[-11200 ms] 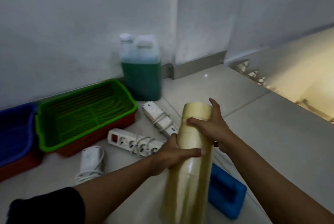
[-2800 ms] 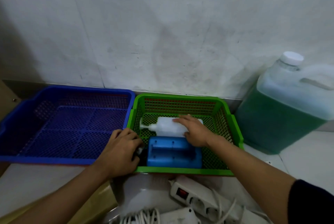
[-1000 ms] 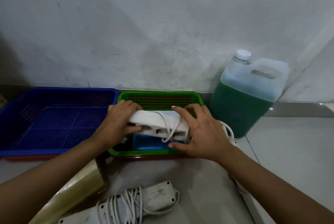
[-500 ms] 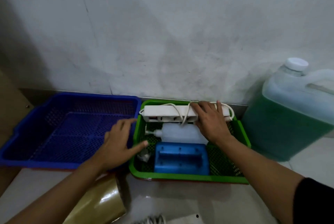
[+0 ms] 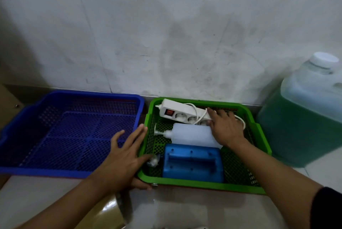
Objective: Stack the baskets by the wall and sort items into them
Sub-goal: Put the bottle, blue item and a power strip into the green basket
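A green basket (image 5: 259,136) sits against the wall. It holds a white power strip (image 5: 177,113) at the back, a white pump bottle (image 5: 190,134) in the middle and a blue block (image 5: 192,164) at the front. My right hand (image 5: 225,129) lies flat on the strip's right end and its coiled cord, fingers spread. My left hand (image 5: 122,158) hovers open over the gap between the green basket and an empty blue basket (image 5: 55,136), its thumb by the green rim. A small clear wrapper (image 5: 153,161) lies in the green basket's front left corner.
A large jug of green liquid (image 5: 303,129) stands right of the green basket. A roll of tan tape (image 5: 109,212) lies on the floor under my left forearm. A white object (image 5: 199,227) peeks in at the bottom edge. The grey wall rises right behind the baskets.
The power strip went from both hands into the back of the green basket. My left hand let go and drew back to the basket's left rim. My right hand stays on the strip.
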A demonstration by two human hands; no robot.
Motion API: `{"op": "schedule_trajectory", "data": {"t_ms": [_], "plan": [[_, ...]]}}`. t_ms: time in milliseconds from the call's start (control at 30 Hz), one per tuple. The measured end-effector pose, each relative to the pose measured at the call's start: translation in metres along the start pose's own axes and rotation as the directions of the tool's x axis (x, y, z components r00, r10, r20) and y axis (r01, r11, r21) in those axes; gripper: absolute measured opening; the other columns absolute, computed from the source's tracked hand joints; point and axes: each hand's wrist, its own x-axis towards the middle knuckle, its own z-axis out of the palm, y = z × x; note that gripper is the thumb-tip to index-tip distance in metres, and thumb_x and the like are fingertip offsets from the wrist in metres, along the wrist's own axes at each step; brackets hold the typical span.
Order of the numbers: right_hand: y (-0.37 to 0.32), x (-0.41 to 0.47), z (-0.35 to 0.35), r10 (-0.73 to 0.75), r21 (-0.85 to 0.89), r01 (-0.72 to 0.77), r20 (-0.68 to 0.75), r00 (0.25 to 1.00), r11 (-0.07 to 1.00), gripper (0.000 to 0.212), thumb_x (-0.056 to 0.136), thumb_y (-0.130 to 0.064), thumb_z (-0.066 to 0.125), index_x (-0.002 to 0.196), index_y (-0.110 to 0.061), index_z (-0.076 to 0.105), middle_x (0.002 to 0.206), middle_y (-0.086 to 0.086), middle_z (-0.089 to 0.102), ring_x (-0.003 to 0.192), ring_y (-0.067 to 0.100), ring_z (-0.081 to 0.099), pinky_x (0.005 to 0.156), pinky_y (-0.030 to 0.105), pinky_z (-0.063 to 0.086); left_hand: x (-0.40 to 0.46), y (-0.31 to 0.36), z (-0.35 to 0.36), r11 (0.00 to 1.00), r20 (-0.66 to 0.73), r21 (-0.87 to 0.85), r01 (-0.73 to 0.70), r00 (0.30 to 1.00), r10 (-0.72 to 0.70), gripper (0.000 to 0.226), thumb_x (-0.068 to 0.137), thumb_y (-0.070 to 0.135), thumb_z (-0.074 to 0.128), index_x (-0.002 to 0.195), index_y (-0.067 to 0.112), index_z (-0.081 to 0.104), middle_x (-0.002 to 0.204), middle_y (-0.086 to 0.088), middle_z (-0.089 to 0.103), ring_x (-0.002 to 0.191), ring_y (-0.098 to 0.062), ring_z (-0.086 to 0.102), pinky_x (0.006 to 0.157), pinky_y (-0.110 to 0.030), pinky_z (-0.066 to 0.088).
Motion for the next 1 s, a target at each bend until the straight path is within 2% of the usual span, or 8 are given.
{"op": "schedule_trajectory", "data": {"t_ms": [167, 333, 533, 667, 767, 833, 900, 1000], "plan": [[-0.006, -0.013, -0.002, -0.055, 0.162, 0.039, 0.094, 0.994, 0.986, 0.056, 0.098, -0.044, 0.033, 0.149, -0.042, 0.011, 0.16, 0.004, 0.011, 0.143, 0.038, 0.015, 0.108, 0.066, 0.022, 0.001, 0.005, 0.006, 0.999, -0.049, -0.01, 0.032, 0.998, -0.033, 0.077, 0.069, 0.088, 0.022, 0.09, 0.029, 0.067, 0.143, -0.029, 0.039, 0.147, -0.026, -0.008, 0.095, -0.054, 0.024], [-0.011, -0.015, -0.017, -0.069, -0.022, 0.077, 0.252, 0.965, 0.997, 0.066, 0.09, -0.066, 0.027, 0.146, -0.049, -0.002, 0.162, 0.0, -0.009, 0.145, 0.041, -0.01, 0.107, 0.071, 0.007, -0.002, 0.011, 0.004, 0.995, 0.009, -0.069, 0.07, 0.998, -0.069, 0.079, 0.069, 0.088, 0.025, 0.096, 0.026, 0.064, 0.145, -0.026, 0.038, 0.131, -0.027, 0.032, 0.093, -0.051, 0.025], [-0.018, -0.038, -0.027, -0.13, -0.092, 0.166, 0.31, 0.942, 0.982, 0.074, 0.09, -0.066, 0.028, 0.151, -0.035, -0.001, 0.162, -0.001, -0.001, 0.147, 0.031, 0.009, 0.111, 0.066, 0.013, 0.0, 0.01, -0.001, 0.998, 0.048, -0.043, 0.042, 0.998, -0.04, 0.081, 0.069, 0.088, 0.025, 0.098, 0.026, 0.068, 0.142, -0.027, 0.04, 0.125, -0.025, 0.034, 0.093, -0.045, 0.024], [-0.025, -0.025, -0.041, -0.085, -0.022, 0.104, 0.421, 0.903, 0.994, 0.079, 0.085, -0.075, 0.025, 0.151, -0.037, 0.003, 0.162, -0.004, -0.001, 0.145, 0.034, 0.015, 0.111, 0.065, 0.015, 0.0, 0.005, -0.011, 0.996, 0.106, 0.028, 0.085, 0.99, -0.088, 0.086, 0.063, 0.091, 0.025, 0.089, 0.027, 0.075, 0.135, -0.026, 0.052, 0.129, -0.034, 0.043, 0.093, -0.053, 0.026], [-0.039, -0.03, -0.027, -0.098, 0.002, 0.107, 0.418, 0.903, 0.994, 0.083, 0.085, -0.074, 0.028, 0.151, -0.035, -0.002, 0.162, -0.002, -0.006, 0.146, 0.034, 0.01, 0.112, 0.064, 0.019, -0.009, -0.003, -0.005, 0.994, 0.057, 0.05, 0.102, 0.993, -0.105, 0.088, 0.065, 0.091, 0.023, 0.099, 0.027, 0.072, 0.14, -0.024, 0.046, 0.146, -0.034, 0.005, 0.097, -0.059, 0.024], [-0.042, -0.031, -0.021, -0.117, -0.003, 0.129, 0.392, 0.912, 0.992, 0.082, 0.087, -0.071, 0.031, 0.151, -0.034, -0.004, 0.162, -0.001, -0.008, 0.147, 0.033, 0.004, 0.113, 0.063, 0.017, -0.014, -0.005, 0.0, 0.993, 0.038, 0.065, 0.1, 0.994, -0.102, 0.089, 0.068, 0.089, 0.021, 0.104, 0.025, 0.071, 0.142, -0.025, 0.043, 0.145, -0.028, -0.014, 0.098, -0.06, 0.023], [-0.038, -0.029, -0.02, -0.146, 0.007, 0.155, 0.379, 0.914, 0.988, 0.083, 0.087, -0.07, 0.033, 0.151, -0.034, -0.005, 0.162, 0.0, -0.008, 0.148, 0.033, 0.001, 0.114, 0.062, 0.016, -0.015, -0.003, -0.002, 0.991, 0.068, 0.066, 0.113, 0.991, -0.117, 0.089, 0.069, 0.087, 0.02, 0.106, 0.023, 0.07, 0.143, -0.026, 0.042, 0.145, -0.032, -0.011, 0.099, -0.062, 0.022], [-0.031, -0.028, -0.015, -0.172, 0.013, 0.18, 0.367, 0.914, 0.984, 0.082, 0.087, -0.069, 0.034, 0.15, -0.036, -0.006, 0.161, -0.001, -0.011, 0.148, 0.031, -0.004, 0.114, 0.062, 0.015, -0.014, -0.001, -0.002, 0.99, 0.133, 0.062, 0.13, 0.982, -0.137, 0.09, 0.069, 0.086, 0.022, 0.109, 0.021, 0.07, 0.141, -0.026, 0.043, 0.139, -0.037, 0.017, 0.096, -0.06, 0.024]]}}
